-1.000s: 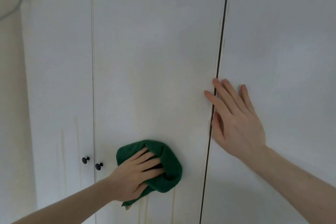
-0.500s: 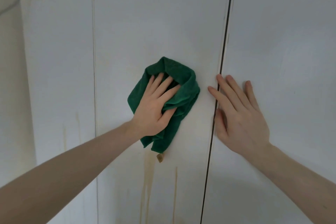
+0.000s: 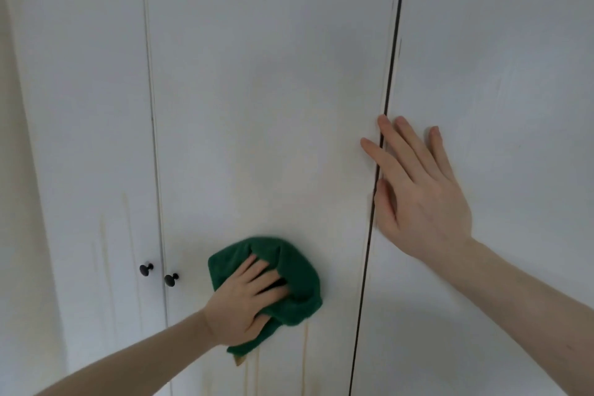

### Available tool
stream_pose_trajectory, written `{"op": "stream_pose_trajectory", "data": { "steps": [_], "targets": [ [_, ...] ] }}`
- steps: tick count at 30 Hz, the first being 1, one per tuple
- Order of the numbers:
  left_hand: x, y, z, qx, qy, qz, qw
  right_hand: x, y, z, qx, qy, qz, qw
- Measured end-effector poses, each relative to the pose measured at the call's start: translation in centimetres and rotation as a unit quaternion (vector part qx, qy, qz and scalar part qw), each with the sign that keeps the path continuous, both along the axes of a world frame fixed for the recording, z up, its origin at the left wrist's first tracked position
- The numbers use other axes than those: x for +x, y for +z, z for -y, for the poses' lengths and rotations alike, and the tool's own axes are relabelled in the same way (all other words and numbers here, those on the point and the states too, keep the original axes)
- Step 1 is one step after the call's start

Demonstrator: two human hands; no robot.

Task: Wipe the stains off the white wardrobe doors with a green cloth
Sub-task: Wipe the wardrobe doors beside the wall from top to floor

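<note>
Mid-wipe, low on the middle door
Your left hand (image 3: 246, 299) clutches the green cloth (image 3: 289, 280) against drip stains (image 3: 254, 373); your right hand (image 3: 421, 196), fingers spread flat, likely steadies the doors.

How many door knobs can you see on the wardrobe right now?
2. One black knob sits on the left door's edge, the other knob just right of the seam, left of the green cloth. Others may lie outside the frame.

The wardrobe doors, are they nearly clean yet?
Partly. The upper middle door looks mostly white, with faint marks only. The left hand presses the green cloth low on that door; the right hand rests flat across the gap. Brown drips below the cloth and streaks on the left door remain.
</note>
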State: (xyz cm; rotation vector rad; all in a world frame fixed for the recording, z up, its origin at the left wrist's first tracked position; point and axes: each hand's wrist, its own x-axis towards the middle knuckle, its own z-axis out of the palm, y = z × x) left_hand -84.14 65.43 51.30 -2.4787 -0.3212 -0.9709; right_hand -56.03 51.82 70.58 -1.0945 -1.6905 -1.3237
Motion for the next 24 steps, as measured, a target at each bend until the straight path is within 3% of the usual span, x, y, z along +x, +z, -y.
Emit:
{"op": "stream_pose_trajectory", "data": {
  "steps": [6,12,17,24],
  "targets": [
    [-2.4,-1.0,1.3,0.013,0.036,-0.063,0.997,-0.1,0.1,0.3,-0.006,0.005,0.001,1.000],
    [-1.9,7.1,1.9,-0.049,0.031,0.115,0.992,-0.1,0.3,0.2,-0.002,0.007,-0.001,1.000],
    [0.1,16.4,1.4,-0.026,0.029,0.203,0.979,-0.1,0.3,0.3,-0.007,0.005,-0.002,1.000],
    [2.2,14.4,-0.3,-0.016,0.034,0.227,0.973,-0.2,0.2,0.2,-0.005,0.005,-0.002,1.000]
  ]
}}
